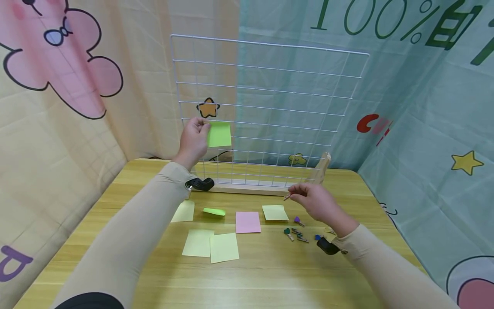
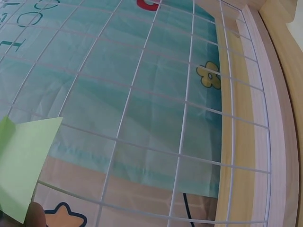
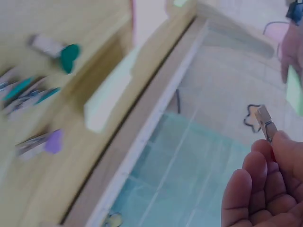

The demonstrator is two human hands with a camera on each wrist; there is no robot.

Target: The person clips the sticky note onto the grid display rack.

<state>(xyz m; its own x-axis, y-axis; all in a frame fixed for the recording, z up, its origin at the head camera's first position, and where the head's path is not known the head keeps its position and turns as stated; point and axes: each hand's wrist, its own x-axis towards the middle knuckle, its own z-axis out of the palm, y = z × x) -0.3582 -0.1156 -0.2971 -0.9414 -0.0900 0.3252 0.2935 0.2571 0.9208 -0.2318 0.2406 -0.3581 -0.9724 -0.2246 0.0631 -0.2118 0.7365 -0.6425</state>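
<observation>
"Yellow notes [image 1: 224,248] lie nearest on the bench [image 1: 270,279]; what's beyond?"

"The right hand [image 1: 314,202] pinching a wooden peg [image 3: 263,117], clear only in the right wrist view. Farther, the left hand [image 1: 194,140] pinches a green note [image 1: 220,134] before the wire grid [image 1: 262,90]."

L hand [image 1: 194,140]: wire grid [image 1: 270,90] bars fwd reach, approx 12–4 o'clock; held lt-green sticky note [image 1: 220,134] juts at 3. R hand [image 1: 319,205]: wooden foot [image 1: 323,166] in way at 12, mini clothespins [image 1: 297,231] at 7–8, pale-yellow note [image 1: 275,212] at 9. Free lane btwn hands, R hand's 10 o'clock, in front of grid.
</observation>
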